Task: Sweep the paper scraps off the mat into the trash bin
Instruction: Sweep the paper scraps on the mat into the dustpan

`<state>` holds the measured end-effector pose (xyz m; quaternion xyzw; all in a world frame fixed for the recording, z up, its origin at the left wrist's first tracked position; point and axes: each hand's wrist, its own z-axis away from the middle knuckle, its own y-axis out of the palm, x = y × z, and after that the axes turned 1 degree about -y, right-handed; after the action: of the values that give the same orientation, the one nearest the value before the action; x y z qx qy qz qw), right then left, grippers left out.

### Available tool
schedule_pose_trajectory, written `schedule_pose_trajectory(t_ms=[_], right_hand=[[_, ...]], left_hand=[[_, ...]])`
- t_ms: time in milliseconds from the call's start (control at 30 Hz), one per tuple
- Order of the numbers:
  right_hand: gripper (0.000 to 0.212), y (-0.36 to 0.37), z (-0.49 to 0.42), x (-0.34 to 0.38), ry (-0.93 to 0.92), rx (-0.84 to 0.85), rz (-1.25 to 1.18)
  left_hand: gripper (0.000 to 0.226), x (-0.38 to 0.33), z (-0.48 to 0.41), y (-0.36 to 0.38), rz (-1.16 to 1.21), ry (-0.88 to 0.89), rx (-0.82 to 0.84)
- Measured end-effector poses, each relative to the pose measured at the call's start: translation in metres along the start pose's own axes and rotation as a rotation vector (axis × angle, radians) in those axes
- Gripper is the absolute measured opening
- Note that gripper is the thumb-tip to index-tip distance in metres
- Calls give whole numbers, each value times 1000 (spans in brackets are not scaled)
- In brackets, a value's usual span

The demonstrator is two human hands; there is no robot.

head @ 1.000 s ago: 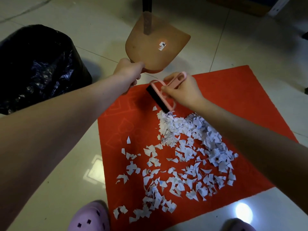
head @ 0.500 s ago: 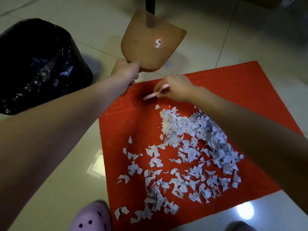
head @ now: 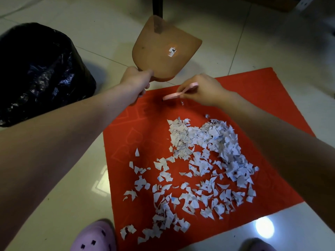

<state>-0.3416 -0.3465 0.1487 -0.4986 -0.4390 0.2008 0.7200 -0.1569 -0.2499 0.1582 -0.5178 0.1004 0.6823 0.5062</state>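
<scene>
Now your left hand (head: 136,78) is just beyond the mat's far-left corner, its grip clenched round the near end of a brown dustpan (head: 163,53). The pan is over the floor (head: 54,205) past the mat's far edge, with its broad flat face and a small white sticker turned up toward you. Whether it touches the floor cannot be told.

Your right hand (head: 204,90) is over the far edge of the red mat (head: 253,91). Its grip pinches a small pink brush (head: 172,95), whose handle points left toward the dustpan. The brush is blurred and its dark bristles hardly show.

All the white paper scraps (head: 199,160) lie on the mat. They are heaped thickest at its middle and right side, then thin out toward its near-left corner. A bare red strip separates the heap from the brush.

On the floor to the left of the mat, apart from it, is the trash bin (head: 36,73), lined with a glossy black bag. A dark upright post (head: 157,6) rises beyond the mat, behind the dustpan.

At the mat's near edge a pale purple clog (head: 94,236) rests on the floor by its near-left corner, and a round spot of reflected light (head: 264,228) shines by its near-right corner.
</scene>
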Motion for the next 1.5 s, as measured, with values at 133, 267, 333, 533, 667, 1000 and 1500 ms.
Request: schedule_pose_trajectory(t_ms=[133,267,333,533,667,1000,1500], right_hand=[[21,14,0,-11,116,-51,28],[21,1,23,-14,18,236,-32],[19,-13,39,-16,-13,303,-85],[19,-44,62,-35,58,86,-225],[19,-28,54,-53,184,-41,-89],[21,-21,81,-27,39,207,-85],[6,44,93,88,214,-76,-634]], left_hand=[[19,1,1,-1,-5,1,-4],[18,-1,3,3,-22,7,4],[18,-4,3,6,-22,14,11],[16,-9,7,16,-23,29,40],[14,-11,9,17,-33,34,41],[14,-11,11,20,-59,32,30],[16,-22,24,19,-59,59,11]])
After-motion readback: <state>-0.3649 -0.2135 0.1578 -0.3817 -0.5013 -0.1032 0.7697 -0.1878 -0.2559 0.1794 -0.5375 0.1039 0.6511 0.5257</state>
